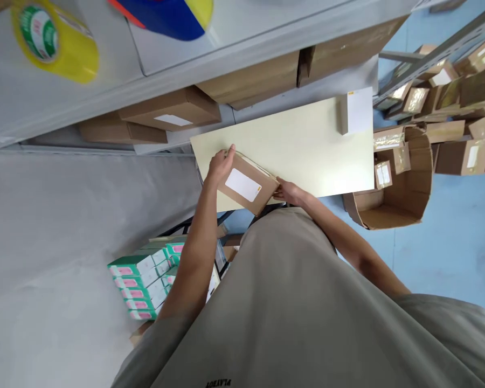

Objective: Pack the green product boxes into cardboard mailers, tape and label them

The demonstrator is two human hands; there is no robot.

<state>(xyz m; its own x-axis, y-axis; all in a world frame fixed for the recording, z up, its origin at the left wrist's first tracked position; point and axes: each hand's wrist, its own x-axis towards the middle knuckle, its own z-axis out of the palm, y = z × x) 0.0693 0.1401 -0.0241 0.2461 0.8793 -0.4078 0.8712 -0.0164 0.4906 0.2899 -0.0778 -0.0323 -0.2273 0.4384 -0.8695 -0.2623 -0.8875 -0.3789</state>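
Note:
A small brown cardboard box [247, 186] with a white label on top sits tilted at the near edge of a pale cream table [307, 145]. My left hand [221, 163] grips its far left corner, fingers curled over the edge. My right hand [288, 191] holds the box's right end, fingers closed against it. A white label pad or box [358, 111] lies at the table's far right corner.
An open carton [400, 199] with small labelled boxes stands right of the table on the blue floor, more boxes [461, 97] beyond. Brown boxes [173, 110] lie under a grey shelf with a yellow tape roll [52, 43]. Green-and-white packets [141, 280] are stacked below left.

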